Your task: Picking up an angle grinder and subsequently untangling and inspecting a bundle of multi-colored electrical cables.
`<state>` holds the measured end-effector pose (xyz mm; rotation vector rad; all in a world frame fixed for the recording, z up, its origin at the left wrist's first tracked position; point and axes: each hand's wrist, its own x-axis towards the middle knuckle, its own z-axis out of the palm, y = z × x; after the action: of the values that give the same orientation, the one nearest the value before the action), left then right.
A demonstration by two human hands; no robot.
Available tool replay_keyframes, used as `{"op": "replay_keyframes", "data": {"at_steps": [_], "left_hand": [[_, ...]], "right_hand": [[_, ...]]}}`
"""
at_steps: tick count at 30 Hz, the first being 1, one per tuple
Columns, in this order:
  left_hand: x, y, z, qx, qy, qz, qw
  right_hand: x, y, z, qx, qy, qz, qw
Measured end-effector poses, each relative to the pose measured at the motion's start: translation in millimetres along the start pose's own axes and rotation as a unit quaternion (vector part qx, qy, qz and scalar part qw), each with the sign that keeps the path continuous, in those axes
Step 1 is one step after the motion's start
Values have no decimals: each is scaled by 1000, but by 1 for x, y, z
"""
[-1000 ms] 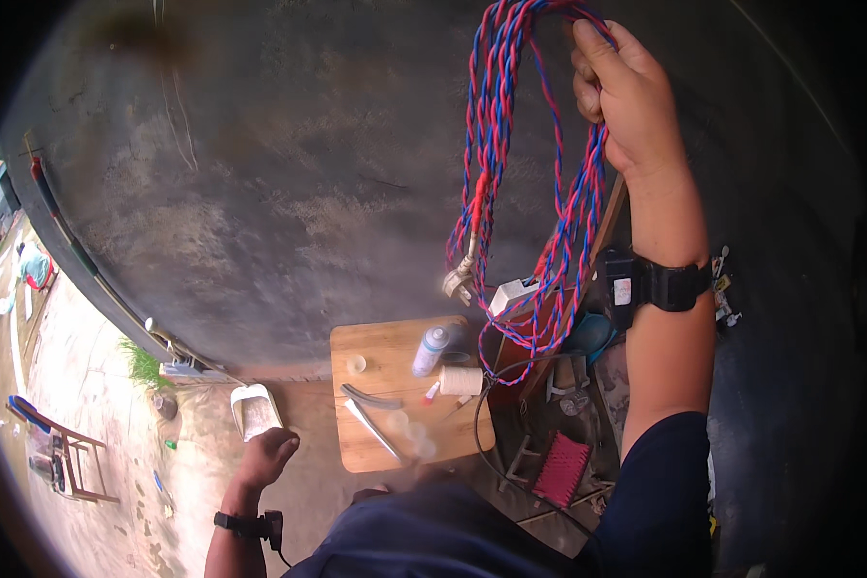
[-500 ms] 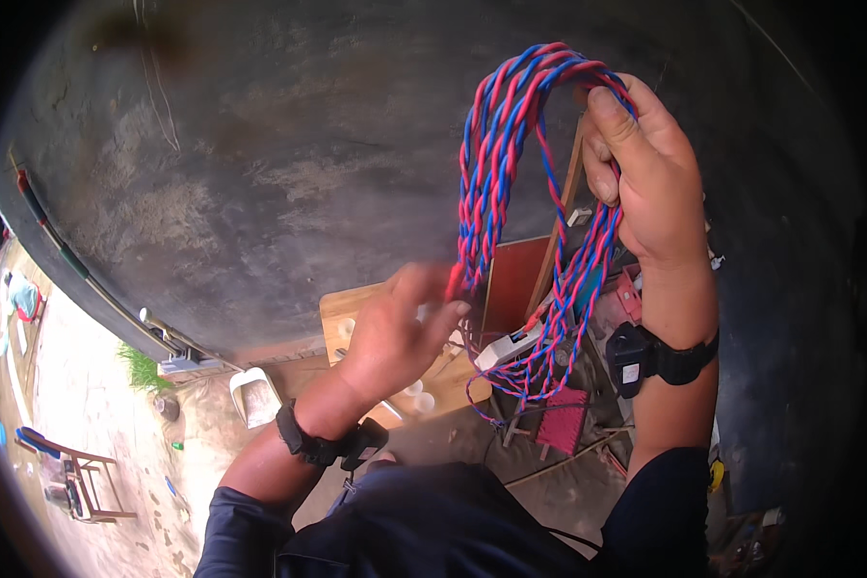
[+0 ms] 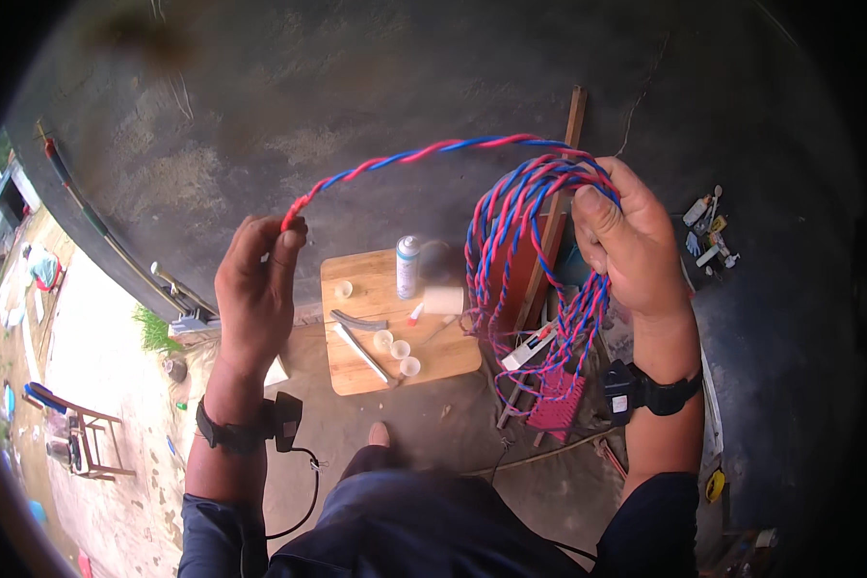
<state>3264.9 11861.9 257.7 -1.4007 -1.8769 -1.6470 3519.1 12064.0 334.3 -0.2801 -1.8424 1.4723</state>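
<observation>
A coil of twisted red and blue electrical wire (image 3: 511, 207) hangs in several loops from my right hand (image 3: 631, 236), whose thumb and fingers close round the top of the bundle. One strand arches from the coil over to the left. Its end, covered in red, is pinched by my left hand (image 3: 255, 279) between thumb and fingers. The loops dangle well above the floor, their lower turns loose and spread. A white plastic piece (image 3: 530, 349) shows among the lower loops; whether it is joined to the wire I cannot tell.
Below stands a small wooden table (image 3: 405, 376) with a spray can (image 3: 407, 268), several small round cups and a grey strip. A pink woven stool (image 3: 556, 405) is under the coil. A dark wall (image 3: 308, 116) rises ahead. At far left is a wooden chair (image 3: 91, 433).
My left hand has moved left and up, drawing the wire's red end away from the coil. My right hand, still gripping the coil, sits slightly lower. More of the table shows.
</observation>
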Motion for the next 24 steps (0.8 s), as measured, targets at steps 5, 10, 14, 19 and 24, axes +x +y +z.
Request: {"op": "replay_keyframes", "data": {"at_steps": [5,10,14,19,24], "left_hand": [[10,12,0,64,18,-17,998],[2,1,27,155,-71,-37,985],[-29,-12,62,154,-229,-46,960],[-66,18,70,-276,-310,-198,888],[-83,33,61,-456,-510,-257,682]], "right_hand": [[-32,7,2,18,-116,73,990],[-57,6,11,89,-253,58,962],[-78,16,26,122,-201,101,967],[-114,51,40,200,-15,206,958],[-143,86,67,183,129,235,946]]}}
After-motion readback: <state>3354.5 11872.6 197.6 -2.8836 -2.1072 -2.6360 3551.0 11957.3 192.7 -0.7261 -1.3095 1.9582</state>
